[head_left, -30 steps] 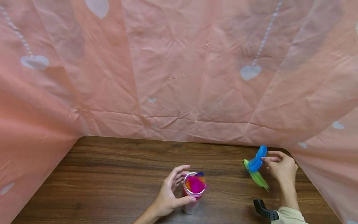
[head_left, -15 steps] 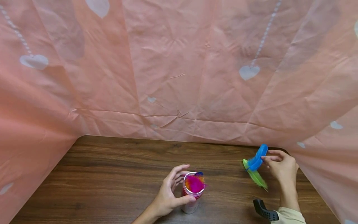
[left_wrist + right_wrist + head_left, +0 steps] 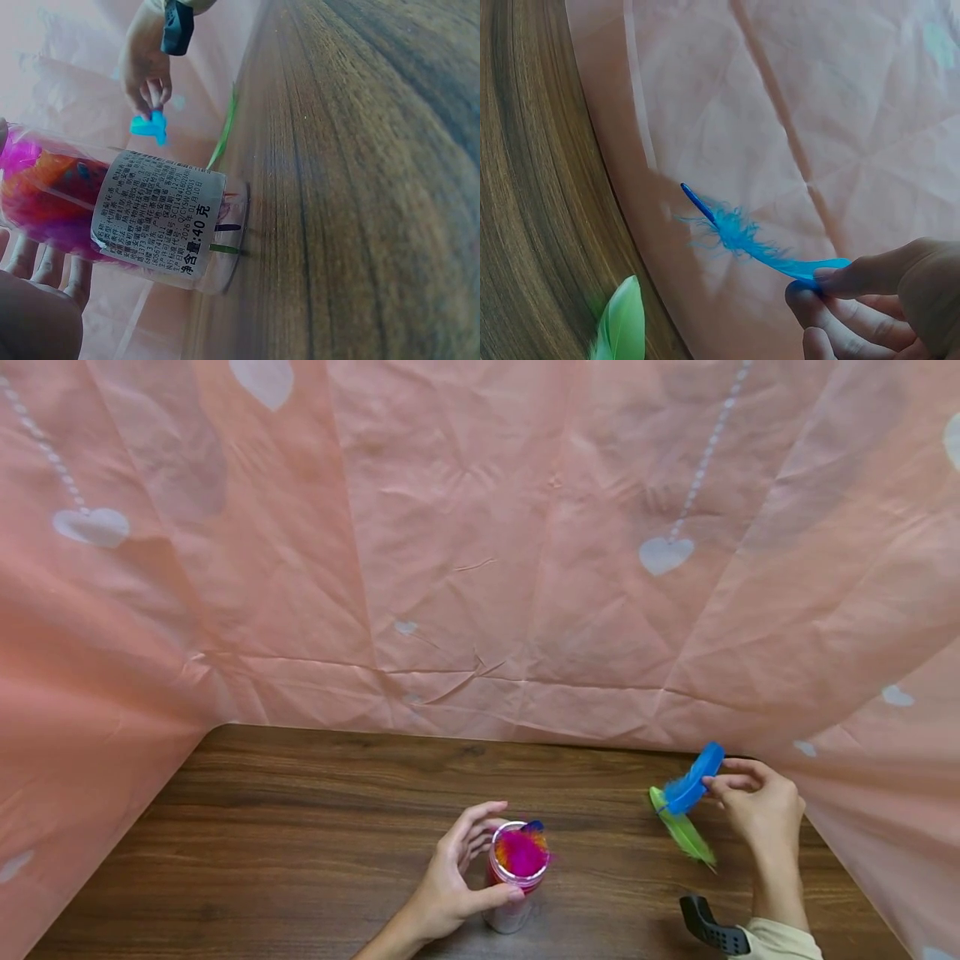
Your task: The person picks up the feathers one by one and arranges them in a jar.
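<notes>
A clear jar (image 3: 510,917) stands upright on the table, packed with pink, orange and purple feathers (image 3: 521,853). Around its side my left hand (image 3: 456,881) holds it, thumb in front and fingers behind. A white printed label (image 3: 161,214) covers part of the jar in the left wrist view. Over at the right, my right hand (image 3: 767,810) pinches a blue feather (image 3: 692,783) by one end between thumb and fingertip. The feather's dark blue quill (image 3: 696,201) points away from the hand in the right wrist view. Below it lies a green feather (image 3: 688,839) on the table.
The dark wooden table (image 3: 322,827) meets a pink cloth (image 3: 465,610) with pale hearts, which hangs behind and along both sides. A black curved piece (image 3: 708,927) sits at the right wrist, by the light sleeve (image 3: 776,939).
My right hand has shifted slightly right, and the blue feather has moved and turned a little with it. My left hand and the jar have stayed nearly still.
</notes>
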A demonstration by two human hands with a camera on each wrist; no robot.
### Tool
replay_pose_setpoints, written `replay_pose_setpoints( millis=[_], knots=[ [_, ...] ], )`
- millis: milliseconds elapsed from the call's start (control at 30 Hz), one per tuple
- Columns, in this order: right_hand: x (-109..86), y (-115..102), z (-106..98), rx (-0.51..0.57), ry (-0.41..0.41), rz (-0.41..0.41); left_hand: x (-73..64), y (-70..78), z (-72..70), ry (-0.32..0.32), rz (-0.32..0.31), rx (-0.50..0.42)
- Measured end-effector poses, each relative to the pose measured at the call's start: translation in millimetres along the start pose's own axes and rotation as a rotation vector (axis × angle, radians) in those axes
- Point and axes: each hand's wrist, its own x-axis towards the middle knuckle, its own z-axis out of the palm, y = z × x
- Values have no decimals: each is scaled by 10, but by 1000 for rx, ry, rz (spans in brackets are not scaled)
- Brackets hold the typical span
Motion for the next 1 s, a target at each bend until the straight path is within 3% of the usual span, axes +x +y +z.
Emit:
replay_pose_setpoints(
  millis=[200,767,1000],
  knots=[
    [-10,-51,-24,-1,2,-10,8,10,-4,7,-6,2],
    [-58,-198,-67,124,-33,-32,16,34,-11,8,-45,-6],
    [-73,-278,-79,174,-47,-60,22,24,-11,4,-24,-10]
  ],
)
